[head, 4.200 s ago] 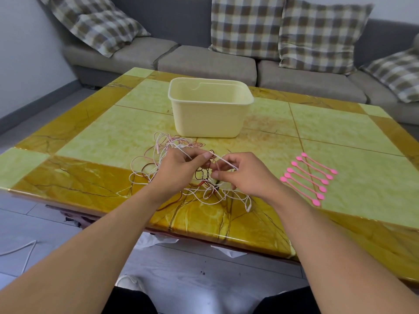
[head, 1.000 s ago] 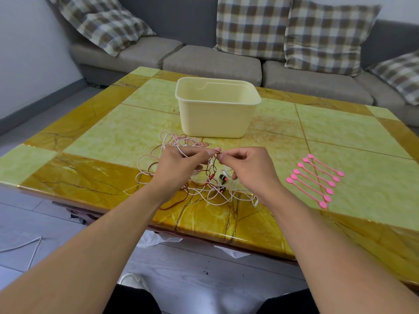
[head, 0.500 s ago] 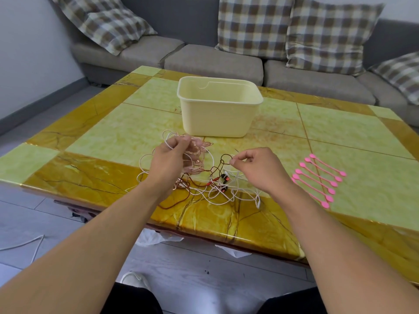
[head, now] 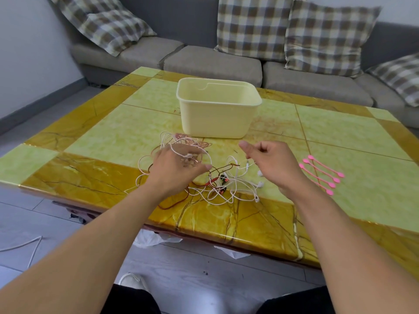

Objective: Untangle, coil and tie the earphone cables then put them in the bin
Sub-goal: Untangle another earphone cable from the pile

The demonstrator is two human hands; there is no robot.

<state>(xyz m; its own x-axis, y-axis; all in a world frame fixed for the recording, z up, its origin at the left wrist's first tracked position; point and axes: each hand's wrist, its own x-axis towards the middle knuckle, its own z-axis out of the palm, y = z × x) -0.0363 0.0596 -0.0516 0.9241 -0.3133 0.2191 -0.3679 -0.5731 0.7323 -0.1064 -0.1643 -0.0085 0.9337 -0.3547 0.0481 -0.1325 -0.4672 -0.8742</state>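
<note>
My left hand [head: 175,168] sits over the tangled earphone cables [head: 217,182], fingers spread and relaxed with white and pinkish loops draped across them. My right hand [head: 269,164] is apart from it, to the right, with its fingers curled in; a thin white strand runs up to them, though I cannot tell for certain that they pinch it. The knot of white, pink and dark red cables lies between and below both hands on the yellow marble counter [head: 95,137]. Just behind it stands the cream bin [head: 217,114]. To the right lie pink ties [head: 322,175] in a row.
</note>
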